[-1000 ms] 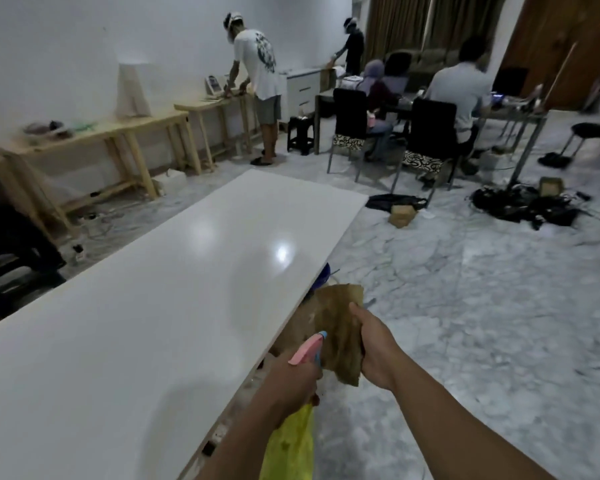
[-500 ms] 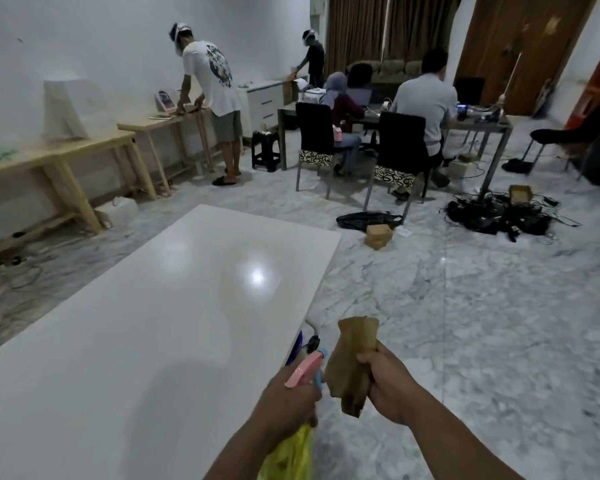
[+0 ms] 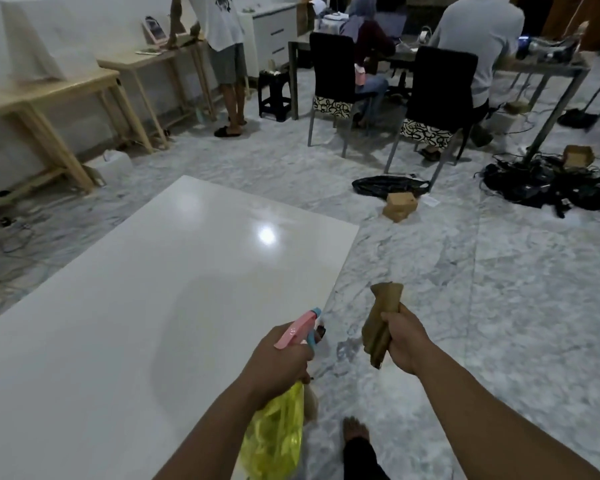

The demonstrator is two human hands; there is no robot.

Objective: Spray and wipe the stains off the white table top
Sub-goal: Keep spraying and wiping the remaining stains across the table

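Marble floor (image 3: 430,271), white table top (image 3: 153,289), chairs (image 3: 440,95), cable heap (image 3: 541,185) beyond

One head camera looks forward and down, close above the left hand (image 3: 280,355); white desk (image 3: 125,306) beside it.

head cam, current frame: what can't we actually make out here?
- Stains on the white table top: none discernible in the head view; glare and dim light.
- Spray bottle: trigger covered by the left hand; base cut off by the bottom edge.
- Brown cloth: middle hidden inside the right hand.
- Table's near end: cut off by the left and bottom edges.
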